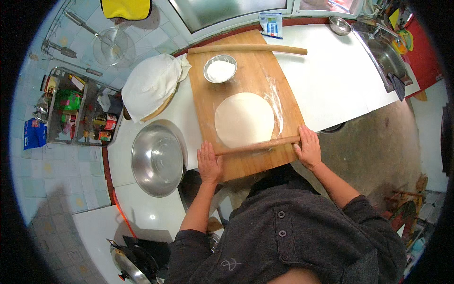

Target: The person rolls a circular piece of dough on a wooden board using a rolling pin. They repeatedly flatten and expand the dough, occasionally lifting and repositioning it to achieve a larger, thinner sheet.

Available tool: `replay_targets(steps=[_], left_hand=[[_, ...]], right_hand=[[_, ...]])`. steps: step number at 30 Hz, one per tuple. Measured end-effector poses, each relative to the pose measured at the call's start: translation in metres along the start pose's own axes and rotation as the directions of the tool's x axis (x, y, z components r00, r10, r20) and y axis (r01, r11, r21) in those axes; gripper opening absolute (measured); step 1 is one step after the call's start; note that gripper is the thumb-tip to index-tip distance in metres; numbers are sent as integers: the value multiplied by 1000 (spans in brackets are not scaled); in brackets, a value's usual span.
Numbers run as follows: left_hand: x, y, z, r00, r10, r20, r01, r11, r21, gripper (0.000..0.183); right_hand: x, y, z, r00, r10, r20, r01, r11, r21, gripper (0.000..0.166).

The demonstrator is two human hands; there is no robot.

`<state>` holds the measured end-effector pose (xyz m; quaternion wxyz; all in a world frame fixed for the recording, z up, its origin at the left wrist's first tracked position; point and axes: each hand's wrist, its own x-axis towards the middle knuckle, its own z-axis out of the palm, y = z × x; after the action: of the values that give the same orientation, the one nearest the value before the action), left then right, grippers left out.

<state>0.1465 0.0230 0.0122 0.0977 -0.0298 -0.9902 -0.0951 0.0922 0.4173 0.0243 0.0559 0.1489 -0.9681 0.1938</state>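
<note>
A round, flat sheet of dough [244,119] lies on a wooden board [244,168]. Across the dough's near edge runs a wooden rolling pin [259,145]. My left hand [210,164] is at the pin's left end, palm down with its fingers stretched forward and close together. At the right end, my right hand [308,147] rests with its thumb by the pin and fingers extended at the board's edge. Neither hand visibly wraps around the pin. Beyond the dough stands a metal bowl of white flour [220,71], and loose flour [276,103] streaks the board on the right.
A longer rolling pin [248,49] lies across the board's far end. Left are a large steel basin [158,159] and a cloth-covered round container [152,85]. A plastic packet [271,25] stands by the window; a small metal bowl [339,25] is near the sink [386,58].
</note>
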Motion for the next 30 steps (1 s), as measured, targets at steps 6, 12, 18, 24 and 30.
replay_targets(steps=[6, 12, 18, 24, 30], left_hand=[[35, -15, 14, 999, 40, -5, -39, 999, 30, 64], [97, -17, 24, 999, -40, 6, 40, 999, -8, 59], [158, -20, 39, 989, -144, -32, 143, 990, -17, 56], [212, -25, 45, 975, -222, -21, 220, 973, -70, 63], [257, -38, 57, 954, -294, -54, 293, 956, -25, 64]], right_hand=[[12, 0, 15, 994, 106, -31, -107, 994, -14, 62], [71, 18, 23, 991, 74, -112, -76, 997, -13, 60], [154, 35, 29, 989, 46, -140, -55, 997, -61, 58], [213, 50, 36, 995, 24, -97, -28, 999, -41, 58], [280, 56, 40, 992, -10, -127, 7, 1000, -24, 48]])
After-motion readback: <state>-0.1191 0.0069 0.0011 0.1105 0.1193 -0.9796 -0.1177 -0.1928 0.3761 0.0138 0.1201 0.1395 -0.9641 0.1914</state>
